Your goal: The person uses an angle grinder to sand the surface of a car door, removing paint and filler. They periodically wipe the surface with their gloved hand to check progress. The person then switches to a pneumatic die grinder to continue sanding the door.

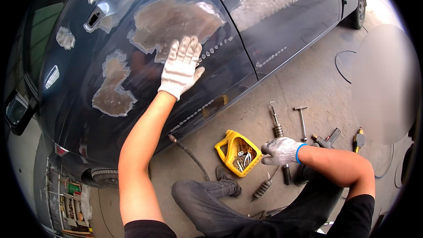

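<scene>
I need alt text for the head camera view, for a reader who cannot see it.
A person's gloved left hand lies flat on a dark car door patched with tan filler. The gloved right hand hovers near a yellow cut-open jug of small parts and hand tools on the concrete floor.

Bare concrete floor (304,79), daylit.
We see grey, scuffed concrete with faint circular marks, and a cluttered shelf rack (70,207) at lower left.
</scene>
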`<state>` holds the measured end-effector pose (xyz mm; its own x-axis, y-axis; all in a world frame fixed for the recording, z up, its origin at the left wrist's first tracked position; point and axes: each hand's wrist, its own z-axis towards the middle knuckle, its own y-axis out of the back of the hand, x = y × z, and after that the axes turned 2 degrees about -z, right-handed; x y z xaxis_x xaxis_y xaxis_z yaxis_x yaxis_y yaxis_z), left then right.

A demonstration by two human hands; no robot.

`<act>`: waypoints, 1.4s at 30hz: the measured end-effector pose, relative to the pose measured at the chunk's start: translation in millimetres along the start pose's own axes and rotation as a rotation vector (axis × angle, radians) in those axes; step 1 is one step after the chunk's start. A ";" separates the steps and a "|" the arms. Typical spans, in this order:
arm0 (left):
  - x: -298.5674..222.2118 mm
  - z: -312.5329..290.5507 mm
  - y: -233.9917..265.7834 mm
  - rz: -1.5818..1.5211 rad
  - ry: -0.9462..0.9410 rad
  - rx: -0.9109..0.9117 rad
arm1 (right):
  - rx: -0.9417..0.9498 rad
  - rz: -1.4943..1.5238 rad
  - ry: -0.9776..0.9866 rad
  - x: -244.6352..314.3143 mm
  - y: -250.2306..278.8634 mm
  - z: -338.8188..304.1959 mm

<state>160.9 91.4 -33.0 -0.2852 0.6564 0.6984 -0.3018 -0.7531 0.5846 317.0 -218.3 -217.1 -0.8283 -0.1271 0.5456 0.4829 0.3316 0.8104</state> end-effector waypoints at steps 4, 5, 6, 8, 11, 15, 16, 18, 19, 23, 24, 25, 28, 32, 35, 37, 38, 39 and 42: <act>-4.3 59.4 -3.4 0.076 0.071 -0.052 | -0.020 -0.008 -0.008 1.2 -3.9 6.3; -11.1 70.1 -8.3 0.103 0.110 -0.037 | -0.022 -0.013 -0.015 1.7 -4.7 8.1; -18.9 81.7 -11.4 0.134 0.111 0.028 | -0.023 -0.013 -0.020 1.9 -3.9 9.0; -33.4 98.5 -10.8 0.158 0.071 0.144 | -0.044 -0.025 -0.014 -1.5 -7.0 13.0; -41.1 95.3 -19.2 0.105 -0.039 0.107 | -0.005 -0.058 -0.009 -1.1 -7.5 21.3; -4.9 71.1 9.9 0.076 0.071 0.103 | 0.020 -0.030 -0.052 -3.6 3.0 15.2; 7.5 64.8 30.4 0.163 0.211 0.111 | 0.016 -0.021 -0.064 -5.9 5.5 11.1; 55.9 24.7 49.9 0.302 0.364 -0.041 | 0.012 -0.005 -0.051 0.3 8.1 7.1; 77.0 5.4 49.4 0.345 0.379 -0.208 | 0.016 -0.007 -0.030 2.3 7.0 6.0; 77.5 15.7 51.1 0.377 0.411 -0.189 | 0.118 -0.004 0.009 8.5 -4.3 2.9; 70.3 36.2 48.2 0.407 0.426 -0.182 | 0.136 0.001 0.009 10.2 -4.4 2.9; 63.2 58.0 45.6 0.442 0.442 -0.171 | 0.156 0.006 0.013 12.6 -3.3 3.9; 41.3 123.2 44.5 0.439 0.450 -0.130 | 0.122 0.041 0.019 18.9 6.1 5.4; 21.0 160.6 28.9 0.378 0.279 -0.091 | 0.029 0.015 0.036 1.5 1.2 12.6; 19.8 162.0 19.3 0.332 0.120 -0.033 | 0.095 -0.013 0.002 -2.6 0.6 23.3; 29.0 154.6 28.2 0.257 0.119 -0.061 | 0.081 -0.011 0.007 0.1 6.9 20.7; 43.5 144.3 33.6 0.329 0.160 -0.118 | 0.082 -0.010 -0.006 -1.6 8.2 19.1; 59.1 133.2 39.1 0.400 0.197 -0.176 | 0.080 -0.004 -0.019 -1.7 8.5 17.4; 83.1 77.6 64.1 0.377 0.315 -0.161 | 0.078 0.007 -0.032 -7.1 6.9 14.4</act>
<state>188.5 94.2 94.5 -0.6538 0.3409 0.6755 -0.2543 -0.9398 0.2282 322.2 -201.7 -218.5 -0.8344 -0.0947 0.5430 0.4663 0.4041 0.7870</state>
